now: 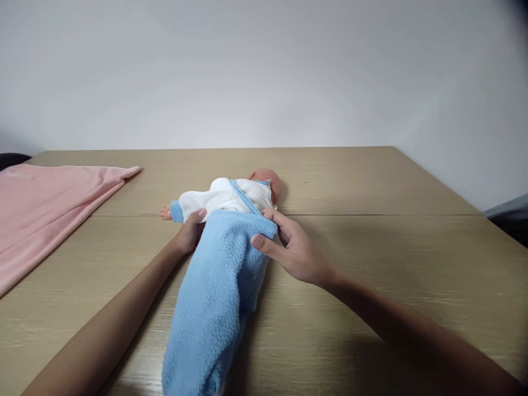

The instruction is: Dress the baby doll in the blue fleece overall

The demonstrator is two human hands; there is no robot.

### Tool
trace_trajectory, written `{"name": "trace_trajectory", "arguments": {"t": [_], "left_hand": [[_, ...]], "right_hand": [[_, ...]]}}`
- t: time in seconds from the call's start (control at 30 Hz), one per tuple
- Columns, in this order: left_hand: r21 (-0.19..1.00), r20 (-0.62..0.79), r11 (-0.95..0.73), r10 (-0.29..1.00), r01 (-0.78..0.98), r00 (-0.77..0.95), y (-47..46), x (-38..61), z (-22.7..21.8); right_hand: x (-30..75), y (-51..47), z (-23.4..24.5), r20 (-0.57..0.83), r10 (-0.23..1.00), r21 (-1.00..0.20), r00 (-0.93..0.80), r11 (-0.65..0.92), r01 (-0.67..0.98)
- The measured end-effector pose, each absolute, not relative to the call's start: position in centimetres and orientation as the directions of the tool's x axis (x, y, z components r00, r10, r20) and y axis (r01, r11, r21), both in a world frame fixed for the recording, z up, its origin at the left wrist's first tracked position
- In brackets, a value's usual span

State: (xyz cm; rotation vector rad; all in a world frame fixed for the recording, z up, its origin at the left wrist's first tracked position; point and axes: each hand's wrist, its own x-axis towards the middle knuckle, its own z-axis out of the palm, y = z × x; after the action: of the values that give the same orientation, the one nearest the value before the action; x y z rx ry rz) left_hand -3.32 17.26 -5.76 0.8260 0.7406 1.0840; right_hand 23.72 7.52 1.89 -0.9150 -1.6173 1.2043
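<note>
A baby doll (231, 197) in a white top with blue trim lies on its back in the middle of the wooden table (371, 247), head away from me. A fluffy light blue garment (214, 297) covers its lower body and runs toward me. My left hand (188, 234) grips the garment's left edge at the doll's waist, fingers curled. My right hand (289, 247) pinches the garment's right edge at the waist between thumb and fingers.
A pink cloth (41, 209) lies spread at the table's far left. A plain white wall stands behind the table. A dark object (12, 159) sits past the left edge, and a grey one (511, 212) at the right edge.
</note>
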Motion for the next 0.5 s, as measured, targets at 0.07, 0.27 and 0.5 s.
{"name": "trace_trajectory", "arguments": {"t": [0.07,0.27,0.5], "left_hand": [[0.854,-0.102,0.249,0.942,-0.457,0.321,17.3,-3.3,-5.3],[0.820,-0.064,0.241,0.940,-0.519,0.335,17.5,-3.4,-4.9],[0.777,0.001,0.133,0.977,-0.615,0.213,17.7,-2.5,-5.2]], "right_hand": [[24.2,7.6,2.0,0.125,0.915,-0.987,-0.385,0.154,0.047],[25.2,5.3,1.8,0.102,0.901,-0.937,-0.421,0.230,0.264],[24.0,1.5,-1.1,0.380,0.920,-0.784,-0.102,0.378,0.493]]}}
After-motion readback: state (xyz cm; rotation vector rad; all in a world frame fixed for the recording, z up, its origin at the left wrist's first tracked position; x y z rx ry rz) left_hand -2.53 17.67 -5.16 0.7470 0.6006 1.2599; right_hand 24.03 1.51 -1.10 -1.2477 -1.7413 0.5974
